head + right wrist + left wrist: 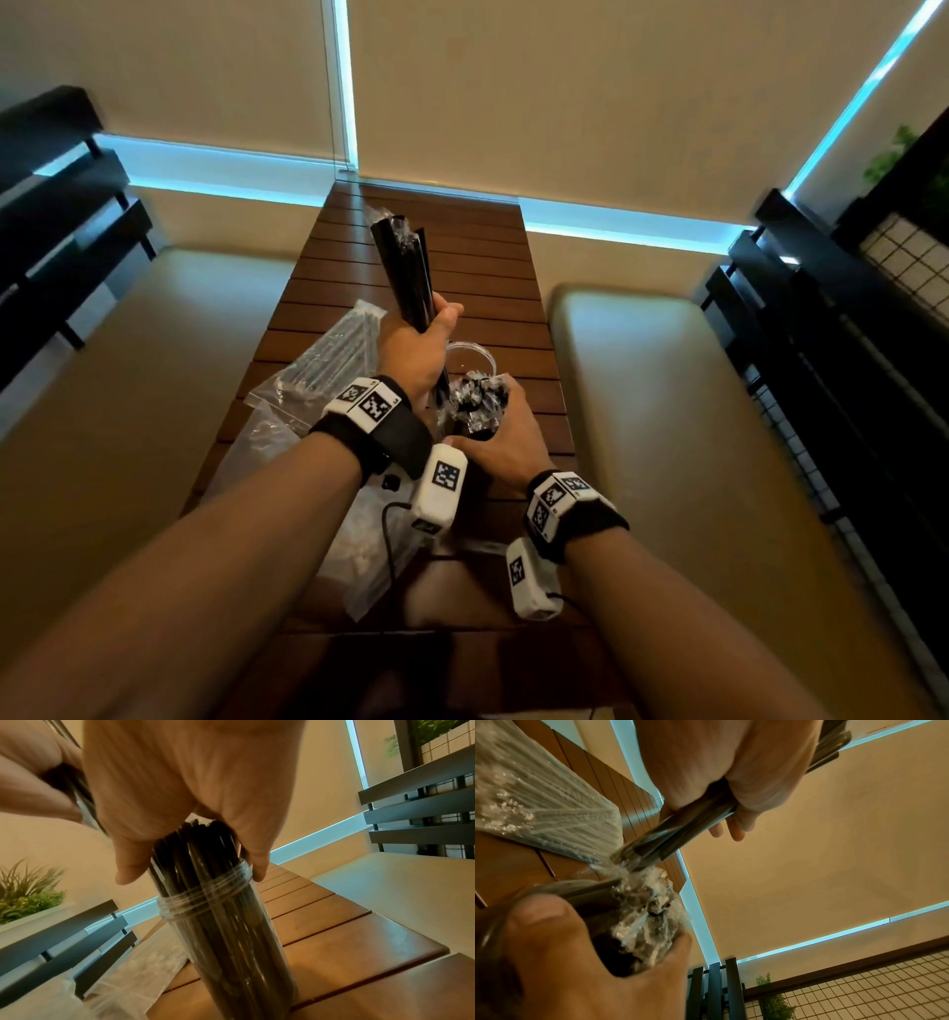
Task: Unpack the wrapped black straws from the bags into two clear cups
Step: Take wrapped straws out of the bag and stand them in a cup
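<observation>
The wrapped black straws are split between your two hands right now. Your left hand is curled around a fresh bundle, raised at a slant above the table with its lower ends hanging close to the cups. Your right hand is wrapped over the crinkled tops of the straws already standing in the near clear cup — the right wrist view shows that cup packed with dark straws up past its threaded rim, fingers draped down both sides.

Going by this, you look somewhere past the midpoint. One cup seems full. The second clear cup stands just behind it, and only its rim shows, so how much it holds cannot be told; the bundle in your left hand most likely belongs there. Still left: a bag lying to the left holds what look like more wrapped straws, and another clear bag lies crumpled nearer to you, its contents too unclear to call.

You are working on a narrow slatted wooden table — brown planks running across, with grooves between them. Padded beige benches flank it on both sides, with dark slatted backrests. Beige blinds cover the windows ahead, with thin strips of bluish daylight at their edges. A tiled wall and a small green plant sit off to the right.
</observation>
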Motion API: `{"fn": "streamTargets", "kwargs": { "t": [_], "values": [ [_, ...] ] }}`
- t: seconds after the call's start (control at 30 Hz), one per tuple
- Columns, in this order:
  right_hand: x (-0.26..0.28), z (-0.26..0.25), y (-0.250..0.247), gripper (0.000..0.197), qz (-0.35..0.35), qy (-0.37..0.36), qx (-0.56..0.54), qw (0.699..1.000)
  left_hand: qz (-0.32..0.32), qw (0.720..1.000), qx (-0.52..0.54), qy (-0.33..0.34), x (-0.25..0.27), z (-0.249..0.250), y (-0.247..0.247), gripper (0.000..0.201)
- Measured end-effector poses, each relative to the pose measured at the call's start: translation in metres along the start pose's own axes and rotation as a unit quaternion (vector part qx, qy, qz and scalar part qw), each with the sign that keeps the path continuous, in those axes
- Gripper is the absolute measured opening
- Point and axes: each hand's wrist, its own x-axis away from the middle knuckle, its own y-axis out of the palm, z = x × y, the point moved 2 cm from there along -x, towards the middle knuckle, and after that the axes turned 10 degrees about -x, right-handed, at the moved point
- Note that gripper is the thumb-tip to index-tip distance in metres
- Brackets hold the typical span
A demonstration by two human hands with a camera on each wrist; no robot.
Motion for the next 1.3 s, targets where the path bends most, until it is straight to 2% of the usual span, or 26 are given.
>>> {"fn": "streamTargets", "kwargs": {
  "t": [0.2,0.4,0.63,0.8,0.97,1.07,1.17,1.3],
  "values": [
    [0.003,-0.003,0.005,0.122,0.014,0.005,-0.012,1.000,0.021,0.999,0.033,-0.033,-0.004,-0.007,0.011,0.016],
    [0.007,-0.006,0.005,0.104,0.029,0.004,0.021,0.999,0.031,0.998,0.021,-0.045,-0.004,-0.020,0.012,0.011],
    [0.001,-0.002,-0.004,0.080,0.039,0.011,0.071,0.997,-0.019,0.997,0.041,-0.061,-0.020,-0.015,-0.010,0.028],
    [-0.002,-0.003,0.002,0.065,0.052,0.009,0.116,0.992,-0.045,0.997,0.016,-0.056,-0.013,-0.019,-0.002,0.024],
    [-0.005,-0.002,0.002,0.052,0.085,0.001,0.143,0.986,-0.019,0.995,0.040,-0.084,-0.018,-0.021,-0.001,0.017],
    [-0.003,-0.003,0.005,0.051,0.080,-0.008,0.146,0.986,-0.018,0.996,0.001,-0.083,-0.019,-0.019,-0.005,0.016],
    [-0.004,-0.005,0.004,0.051,0.091,-0.007,0.151,0.984,-0.025,0.995,-0.042,-0.086,-0.016,-0.014,-0.008,0.027],
    [-0.005,-0.009,0.008,0.052,0.104,0.007,0.164,0.981,-0.088,0.987,-0.030,-0.135,-0.008,-0.010,-0.001,0.026]
  ]
}}
